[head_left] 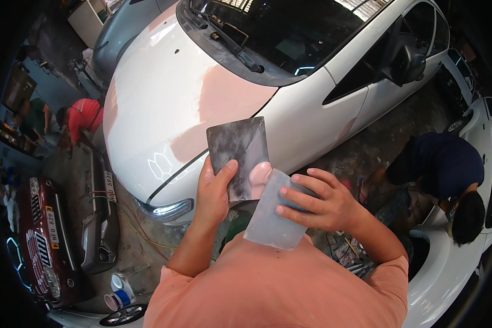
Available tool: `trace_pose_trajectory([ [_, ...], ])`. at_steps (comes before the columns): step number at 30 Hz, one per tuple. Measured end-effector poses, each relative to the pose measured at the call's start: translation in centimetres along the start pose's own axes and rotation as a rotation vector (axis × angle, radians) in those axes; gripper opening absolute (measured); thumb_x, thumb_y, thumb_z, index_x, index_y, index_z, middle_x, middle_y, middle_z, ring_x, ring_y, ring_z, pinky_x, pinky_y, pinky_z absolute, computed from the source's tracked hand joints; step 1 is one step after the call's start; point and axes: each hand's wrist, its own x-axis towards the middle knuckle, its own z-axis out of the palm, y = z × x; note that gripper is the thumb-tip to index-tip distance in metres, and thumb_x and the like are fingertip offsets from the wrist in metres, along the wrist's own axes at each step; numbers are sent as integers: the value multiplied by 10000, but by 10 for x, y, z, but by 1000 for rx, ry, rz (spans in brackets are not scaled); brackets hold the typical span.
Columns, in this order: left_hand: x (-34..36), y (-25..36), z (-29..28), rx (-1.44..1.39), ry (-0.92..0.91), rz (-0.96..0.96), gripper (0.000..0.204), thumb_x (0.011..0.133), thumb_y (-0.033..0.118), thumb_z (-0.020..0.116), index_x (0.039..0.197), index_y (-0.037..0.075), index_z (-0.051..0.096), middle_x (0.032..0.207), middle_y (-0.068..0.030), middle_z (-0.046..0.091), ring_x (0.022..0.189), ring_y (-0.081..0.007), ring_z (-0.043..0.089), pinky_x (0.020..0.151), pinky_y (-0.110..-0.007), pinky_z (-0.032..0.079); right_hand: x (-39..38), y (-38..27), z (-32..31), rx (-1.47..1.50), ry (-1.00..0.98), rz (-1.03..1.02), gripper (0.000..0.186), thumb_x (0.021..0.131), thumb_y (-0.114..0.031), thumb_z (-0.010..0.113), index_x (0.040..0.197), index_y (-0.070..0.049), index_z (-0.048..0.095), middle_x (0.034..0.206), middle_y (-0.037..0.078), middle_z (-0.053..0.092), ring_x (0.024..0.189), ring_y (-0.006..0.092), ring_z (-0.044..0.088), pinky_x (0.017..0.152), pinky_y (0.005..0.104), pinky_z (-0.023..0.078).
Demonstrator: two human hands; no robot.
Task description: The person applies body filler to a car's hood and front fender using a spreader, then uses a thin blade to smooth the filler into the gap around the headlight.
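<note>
soft paste at the plate's edge: a drop or a smear is the chief risk

a lump of pink paste point(260, 173) is carried at the right edge of a dark plate point(232, 139), touching or nearly touching the upper corner of a grey spreader point(279, 213). because it is set so close to the edge, it could be lost over the side if the plate is tipped or scraped too hard.

the plate is gripped by the left hand point(216, 188), its thumb laid across the face; the thumb could be smeared if paste is pushed leftward. the spreader is held by the right hand point(328, 202), with fingers spread over its face; its thumb is hidden, so the firmness of the pinch cannot be told. a loose pinch could let the spreader twist.

below, the salmon shirt point(279, 284) could be soiled by a drip. beyond, a white car point(153, 93) is marked with dull pink patches point(224, 95); its uncovered headlight point(167, 209) could be spotted by flung paste.
</note>
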Motion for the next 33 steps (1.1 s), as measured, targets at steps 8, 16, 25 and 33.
trace_pose_trajectory([
  [8, 12, -1, -30, -6, 57, 54, 395, 1005, 109, 563, 1363, -21, 457, 1258, -126, 608, 1135, -201, 611, 999, -369, 502, 32, -8, 14, -11, -57, 51, 318, 838, -174, 663, 1146, -243, 707, 1260, -9, 634, 1194, 231, 567, 1010, 401, 473],
  [16, 113, 104, -112, -269, 90, 359, 455, 1024, 154, 518, 1448, 26, 414, 1347, -145, 576, 1230, -300, 594, 1054, -450, 491, 57, -27, 62, 1095, 611, 1197, 335, 984, -107, 600, 1299, 0, 564, 1229, 122, 649, 1075, 262, 653, 868, 406, 564],
  [25, 292, 95, -212, -161, -73, 172, 407, 1028, 193, 537, 1397, 31, 478, 1368, -148, 597, 1283, -293, 579, 1084, -445, 467, 127, -45, 123, 1230, 1034, 1537, 458, 949, -98, 633, 1362, 10, 467, 1243, 138, 634, 1089, 246, 667, 845, 420, 605],
  [33, 341, 69, -243, -190, -130, 64, 515, 1026, 176, 512, 1495, 31, 358, 1400, -168, 510, 1281, -324, 534, 1100, -479, 443, 208, -3, 126, 602, 819, 1339, 331, 955, -12, 604, 1279, -7, 536, 1288, 134, 635, 1160, 215, 642, 938, 351, 535],
])
